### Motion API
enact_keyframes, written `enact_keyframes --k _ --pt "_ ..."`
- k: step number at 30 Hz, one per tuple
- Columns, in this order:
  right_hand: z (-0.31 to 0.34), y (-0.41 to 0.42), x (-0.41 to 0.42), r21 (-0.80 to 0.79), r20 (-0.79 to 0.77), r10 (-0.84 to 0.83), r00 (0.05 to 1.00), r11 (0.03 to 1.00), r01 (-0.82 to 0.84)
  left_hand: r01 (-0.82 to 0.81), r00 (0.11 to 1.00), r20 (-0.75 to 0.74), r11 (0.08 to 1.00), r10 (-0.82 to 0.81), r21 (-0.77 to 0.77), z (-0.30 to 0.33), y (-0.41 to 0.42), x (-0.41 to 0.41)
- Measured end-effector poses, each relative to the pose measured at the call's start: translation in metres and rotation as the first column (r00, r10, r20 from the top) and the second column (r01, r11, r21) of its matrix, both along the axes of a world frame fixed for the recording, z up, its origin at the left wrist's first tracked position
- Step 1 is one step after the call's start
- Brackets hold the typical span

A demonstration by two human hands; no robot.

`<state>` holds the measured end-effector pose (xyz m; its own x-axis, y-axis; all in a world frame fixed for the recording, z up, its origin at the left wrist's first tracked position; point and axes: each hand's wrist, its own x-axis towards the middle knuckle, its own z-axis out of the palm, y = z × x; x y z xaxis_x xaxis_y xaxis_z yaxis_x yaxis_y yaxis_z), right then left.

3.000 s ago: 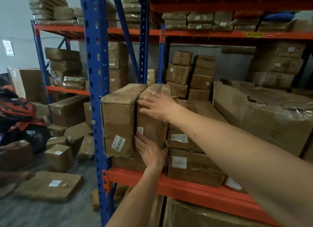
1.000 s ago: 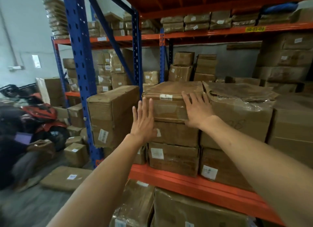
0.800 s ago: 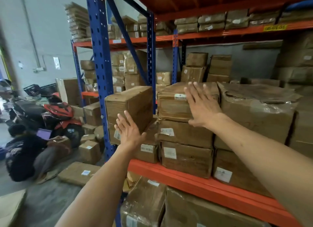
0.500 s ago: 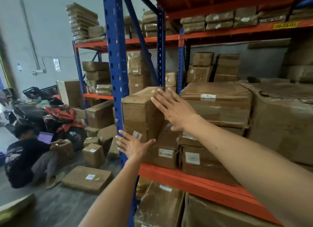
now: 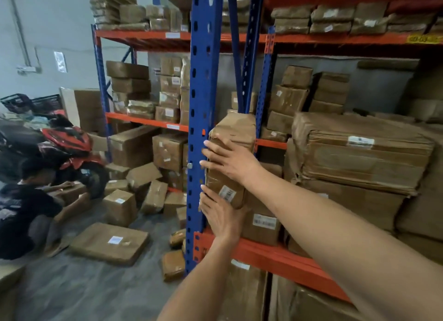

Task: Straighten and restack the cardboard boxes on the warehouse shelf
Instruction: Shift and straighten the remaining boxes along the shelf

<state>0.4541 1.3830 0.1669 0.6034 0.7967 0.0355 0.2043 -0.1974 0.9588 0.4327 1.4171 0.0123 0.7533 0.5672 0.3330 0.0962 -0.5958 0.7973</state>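
Now, box: upright beside blue post.
Right hand: flat, open, at 12 o'clock.
Left hand: open, pressing at 6 o'clock.

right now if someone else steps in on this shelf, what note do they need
Right hand: flat against the front of the upright box at the shelf's left end, beside the blue post.
Left hand: open, pressing at that box's lower edge.
Neither hand grips.
Done: the box stands upright on the lower boxes.
Left: check it sits square, then straighten the crumpled stack to its right.
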Motion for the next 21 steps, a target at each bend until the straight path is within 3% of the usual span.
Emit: enact_keyframes --k 4,7,9,13,21 --pt "0.013 -0.021 -0.012 0.115 0.035 -0.107 0.994 0.988 0.103 0.077 0.997 -0.001 0.945 -0.081 0.318 0.008 0.012 0.006" --pt "0.005 -0.058 -0.021 0.37 -0.012 -0.236 0.972 0.902 0.224 0.164 0.98 -0.017 0.751 -0.2 0.64 0.021 0.034 0.013" --pt "-0.009 -0.071 -0.027 0.459 -0.029 -0.283 0.959 0.848 0.265 0.179 0.972 -0.044 0.607 -0.231 0.774 0.026 0.048 0.019" --pt "-0.021 -0.071 -0.022 0.524 -0.001 -0.246 0.969 0.825 0.21 0.166 0.972 -0.051 0.517 -0.228 0.84 0.028 0.059 0.026" --pt "-0.045 -0.09 -0.004 0.625 0.048 -0.121 0.991 0.778 0.064 0.194 0.957 -0.063 0.462 -0.283 0.865 0.025 0.057 0.037"
